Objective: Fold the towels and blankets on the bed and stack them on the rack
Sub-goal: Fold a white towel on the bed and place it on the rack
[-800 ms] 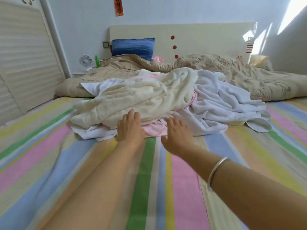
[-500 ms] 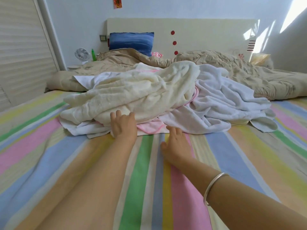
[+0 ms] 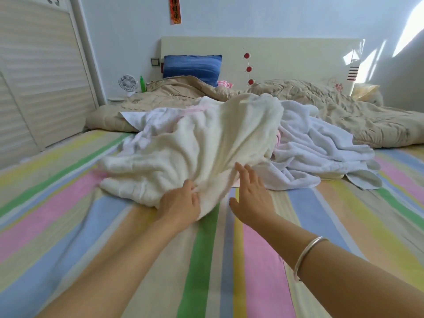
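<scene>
1. Left hand (image 3: 181, 204) has its fingers curled into the near edge of the cream towel (image 3: 195, 145), bunching the cloth so that creases fan away from the grip.
2. That cream towel lies on top of the heap in the middle of the striped sheet (image 3: 206, 260). It looks thick, soft and limp, and light enough for one hand, but I judge it will sag and drag its neighbours unless taken by two corners.
3. Right hand (image 3: 252, 196) is flat, fingers straight and apart, holding nothing, just beside the towel's edge; whether it touches I cannot tell.
4. Further right, the white towel (image 3: 321, 145) sprawls crumpled, with a pink cloth (image 3: 278, 140) tucked between the two.
5. Beige quilt (image 3: 355, 120) lies behind; no rack shows.
</scene>
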`<state>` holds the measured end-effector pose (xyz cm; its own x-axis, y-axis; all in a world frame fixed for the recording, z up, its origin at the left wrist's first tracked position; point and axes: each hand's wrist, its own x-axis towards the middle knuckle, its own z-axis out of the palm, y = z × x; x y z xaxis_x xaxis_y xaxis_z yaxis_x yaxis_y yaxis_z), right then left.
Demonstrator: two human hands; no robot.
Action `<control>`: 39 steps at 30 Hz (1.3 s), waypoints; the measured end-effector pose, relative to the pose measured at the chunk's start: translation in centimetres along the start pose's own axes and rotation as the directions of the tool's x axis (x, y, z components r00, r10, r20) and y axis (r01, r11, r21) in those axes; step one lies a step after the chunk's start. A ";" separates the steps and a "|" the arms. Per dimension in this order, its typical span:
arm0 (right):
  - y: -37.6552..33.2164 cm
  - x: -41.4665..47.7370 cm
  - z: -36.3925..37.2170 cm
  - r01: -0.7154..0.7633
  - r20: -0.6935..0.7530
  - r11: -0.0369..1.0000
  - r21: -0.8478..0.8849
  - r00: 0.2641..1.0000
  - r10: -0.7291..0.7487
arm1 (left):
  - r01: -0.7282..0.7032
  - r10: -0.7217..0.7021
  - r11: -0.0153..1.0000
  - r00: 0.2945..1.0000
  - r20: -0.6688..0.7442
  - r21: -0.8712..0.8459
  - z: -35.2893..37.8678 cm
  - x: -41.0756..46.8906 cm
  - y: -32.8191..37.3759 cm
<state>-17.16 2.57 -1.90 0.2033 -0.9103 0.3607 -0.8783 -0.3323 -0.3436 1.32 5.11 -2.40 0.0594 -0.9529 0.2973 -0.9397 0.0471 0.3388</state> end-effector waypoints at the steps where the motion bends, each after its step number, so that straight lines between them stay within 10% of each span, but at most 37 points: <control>1: 0.1 -0.5 -0.3 0.044 -0.002 0.997 -0.061 0.999 -0.045 | -0.020 0.021 1.000 0.997 0.079 -0.020 -0.6 -1.9 0.3; 5: 1.2 -3.0 -2.4 0.247 -0.023 0.879 -0.409 0.960 -0.281 | -0.083 0.080 0.996 0.884 0.461 -0.013 -4.8 -7.5 1.8; 8: 0.5 -6.9 -6.1 0.365 0.295 0.807 -0.465 0.923 -0.247 | -0.106 0.087 0.994 0.783 0.616 -0.006 -9.1 -10.6 3.0; 14: -2.5 -17.7 -15.3 -0.020 0.767 0.990 -0.140 0.630 0.121 | -0.049 -0.106 0.983 0.643 0.758 0.179 -14.3 -17.2 2.8; 18: -3.3 -22.3 -20.5 -0.426 0.947 0.885 0.188 0.318 -0.047 | 0.051 -0.183 0.981 0.562 0.807 0.187 -15.7 -19.5 2.6; 19: -3.2 -23.0 -20.8 -0.472 0.924 0.845 0.252 0.376 -0.066 | 0.108 -0.170 0.985 0.614 0.771 0.132 -15.8 -20.1 2.9; 22: -2.2 -23.4 -19.3 -0.306 0.526 0.873 0.380 0.848 0.067 | 0.100 -0.121 0.992 0.922 0.367 0.075 -15.5 -21.0 4.2; 24: -1.8 -23.4 -18.3 -0.208 0.186 0.908 0.364 0.971 0.148 | 0.080 -0.094 0.985 0.992 0.088 0.152 -14.9 -21.3 5.0; 30: -6.2 -24.4 -15.5 -0.035 0.193 0.993 0.109 0.981 0.014 | 0.544 -0.571 0.816 0.811 0.127 0.195 -12.3 -23.4 2.4; 39: -10.0 -26.3 -12.7 -0.111 0.518 0.994 -0.009 0.850 0.099 | 0.504 -0.502 0.863 0.843 -0.193 -0.046 -15.0 -25.3 1.6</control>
<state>-19.29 33.00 3.06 0.3095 -0.9343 -0.1769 -0.8994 -0.2273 -0.3733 3.32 33.76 4.00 0.5873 -0.7689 0.2528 -0.7651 -0.4255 0.4834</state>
